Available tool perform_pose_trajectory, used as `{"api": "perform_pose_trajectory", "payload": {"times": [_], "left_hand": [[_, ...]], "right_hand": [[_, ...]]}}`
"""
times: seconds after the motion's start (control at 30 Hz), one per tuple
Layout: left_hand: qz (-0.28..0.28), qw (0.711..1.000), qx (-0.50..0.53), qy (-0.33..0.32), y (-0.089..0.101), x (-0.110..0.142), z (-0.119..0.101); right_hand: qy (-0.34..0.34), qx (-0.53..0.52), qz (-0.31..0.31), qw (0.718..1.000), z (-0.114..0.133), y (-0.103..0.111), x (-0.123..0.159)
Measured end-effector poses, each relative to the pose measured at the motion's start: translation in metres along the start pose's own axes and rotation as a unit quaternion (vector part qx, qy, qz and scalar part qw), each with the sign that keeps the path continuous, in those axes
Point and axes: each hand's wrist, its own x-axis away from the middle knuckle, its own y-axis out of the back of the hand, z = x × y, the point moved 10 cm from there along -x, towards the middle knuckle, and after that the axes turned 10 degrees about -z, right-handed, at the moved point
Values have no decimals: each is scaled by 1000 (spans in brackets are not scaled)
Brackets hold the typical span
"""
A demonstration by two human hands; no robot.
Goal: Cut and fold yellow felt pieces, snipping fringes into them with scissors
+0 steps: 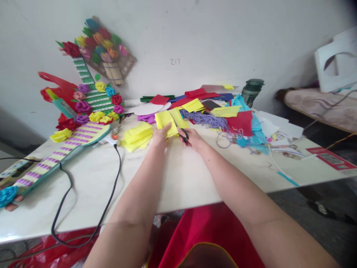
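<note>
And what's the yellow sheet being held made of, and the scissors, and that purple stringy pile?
Yellow sheet: perhaps crepe paper or thin cloth, matte, softly folded. Scissors: black handles, probably plastic; thin grey blades look metal. Purple stringy pile: likely yarn, dull, because it lies in loose, tangled strands.

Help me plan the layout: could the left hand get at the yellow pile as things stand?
Probably yes: the left hand is right beside the yellow pile with nothing seen between them, though it holds a yellow piece.

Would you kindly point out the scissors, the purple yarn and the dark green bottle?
Scissors (184,139): head view, black handle.
Purple yarn (205,119): head view, middle of the bundle.
Dark green bottle (250,95): head view, body below the lid.
</note>
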Motion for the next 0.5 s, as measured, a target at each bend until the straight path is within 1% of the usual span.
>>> {"api": "perform_pose_trajectory", "payload": {"times": [0.17, 0.27, 0.5], "left_hand": [[5, 1000, 7, 5, 0, -4, 2], [9, 1000, 5, 8, -1, -5, 3], [14, 1000, 11, 4, -3, 1, 0]], "right_hand": [[-4, -6, 3, 1000, 0, -1, 1], [4, -4, 9, 1000, 1, -2, 1], [4, 3, 3, 1000, 2, -2, 1]]}}
